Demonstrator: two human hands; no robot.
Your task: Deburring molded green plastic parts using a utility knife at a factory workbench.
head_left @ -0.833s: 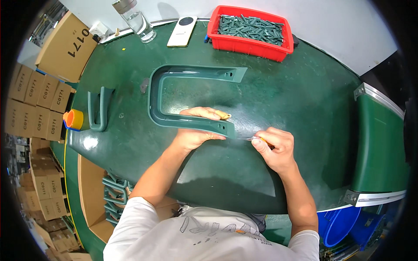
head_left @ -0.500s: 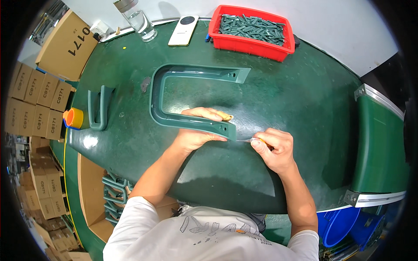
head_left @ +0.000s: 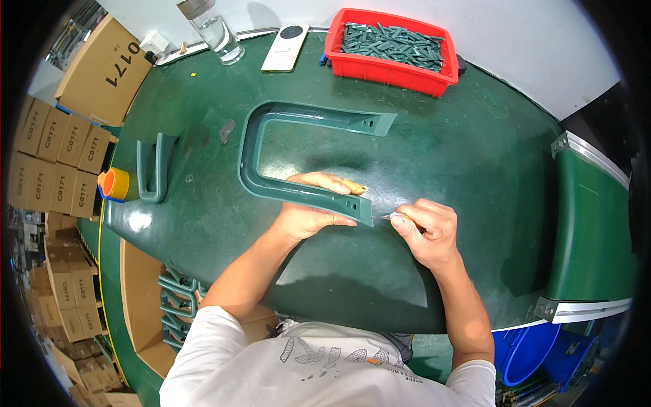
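A dark green, U-shaped plastic channel piece (head_left: 254, 142) is held above the table, its two legs pointing right. My left hand (head_left: 305, 216) is closed round the nearer leg, fingers behind it and thumb in front. A yellowish covering (head_left: 354, 186) wraps one fingertip. Just right of that leg's end, my right hand (head_left: 428, 230) is closed on a small tool with a thin blade-like tip (head_left: 383, 217). The tip points left at the leg's end; whether it touches cannot be made out. Most of the tool is hidden in my fingers.
A red bin (head_left: 393, 80) of small green pieces stands at the back, beside a phone (head_left: 285, 49) and a glass bottle (head_left: 220, 37). Left are another green U-piece (head_left: 154, 169) and an orange roll (head_left: 116, 184). A conveyor (head_left: 593, 224) borders the right; a carton (head_left: 139, 298) sits lower left.
The green channel piece and my left hand have shifted slightly right, and the leg's end is tilted a little more. My right hand stays nearly in place, with less of the tool tip showing.
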